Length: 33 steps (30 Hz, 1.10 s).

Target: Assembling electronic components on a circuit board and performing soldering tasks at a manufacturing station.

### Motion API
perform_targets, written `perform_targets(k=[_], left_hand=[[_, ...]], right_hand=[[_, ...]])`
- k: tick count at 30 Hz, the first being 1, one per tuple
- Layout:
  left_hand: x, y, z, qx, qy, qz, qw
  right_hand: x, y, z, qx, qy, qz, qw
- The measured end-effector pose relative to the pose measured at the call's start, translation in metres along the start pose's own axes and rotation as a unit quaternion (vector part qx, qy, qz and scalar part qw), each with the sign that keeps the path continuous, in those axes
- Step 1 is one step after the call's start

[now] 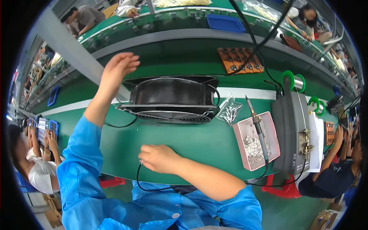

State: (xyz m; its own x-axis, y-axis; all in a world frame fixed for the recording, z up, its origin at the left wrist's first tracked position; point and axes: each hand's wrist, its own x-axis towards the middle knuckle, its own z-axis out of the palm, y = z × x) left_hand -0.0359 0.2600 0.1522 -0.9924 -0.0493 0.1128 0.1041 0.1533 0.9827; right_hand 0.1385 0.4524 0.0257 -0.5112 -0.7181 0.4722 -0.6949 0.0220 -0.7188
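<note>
My left hand (119, 71) is raised over the far left of the green bench, beside the slanted grey post. Its fingers are stretched out with nothing visible between them. Above the near part of the bench, my right hand (159, 158) is closed, its fingertips pinching the end of a thin black cable (138, 178). A small pale tip shows at the pinch. From there the cable loops down along the bench's front edge and runs right. Beyond my hands stands a black metal fan (172, 92) with a wire grille, on edge; its far side is hidden.
Right of the fan lies a clear bag of small metal parts (230, 110). A soldering iron (259, 132) rests across a pink box (245, 151) holding metal bits. Further right are a grey soldering unit (293, 130) and green solder spools (294, 81). An orange-brown block (239, 59) sits behind.
</note>
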Motion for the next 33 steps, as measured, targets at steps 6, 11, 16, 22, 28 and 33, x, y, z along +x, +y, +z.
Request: perform_targets(k=[6, 11, 16, 22, 28, 33], left_hand=[[0.099, -0.025, 0.073, -0.028, -0.102, -0.209, 0.972], [0.118, -0.052, 0.095, 0.048, -0.137, -0.274, 0.951], [0.131, -0.069, 0.086, -0.005, -0.181, -0.326, 0.928], [0.086, -0.046, 0.065, -0.004, -0.166, -0.296, 0.941], [-0.008, -0.020, -0.012, 0.037, -0.121, -0.163, 0.979], [-0.097, -0.021, -0.046, 0.166, -0.100, -0.089, 0.977]], right_hand=[[-0.002, 0.004, -0.007, 0.003, 0.065, -0.011, 0.998], [-0.001, 0.007, -0.010, 0.013, 0.092, 0.033, 0.995], [0.003, 0.006, -0.015, 0.024, 0.082, 0.051, 0.995], [0.005, 0.021, -0.009, 0.001, 0.157, 0.065, 0.985], [0.004, 0.016, -0.015, 0.031, 0.145, 0.100, 0.984], [0.002, 0.016, -0.014, 0.049, 0.139, 0.113, 0.983]])
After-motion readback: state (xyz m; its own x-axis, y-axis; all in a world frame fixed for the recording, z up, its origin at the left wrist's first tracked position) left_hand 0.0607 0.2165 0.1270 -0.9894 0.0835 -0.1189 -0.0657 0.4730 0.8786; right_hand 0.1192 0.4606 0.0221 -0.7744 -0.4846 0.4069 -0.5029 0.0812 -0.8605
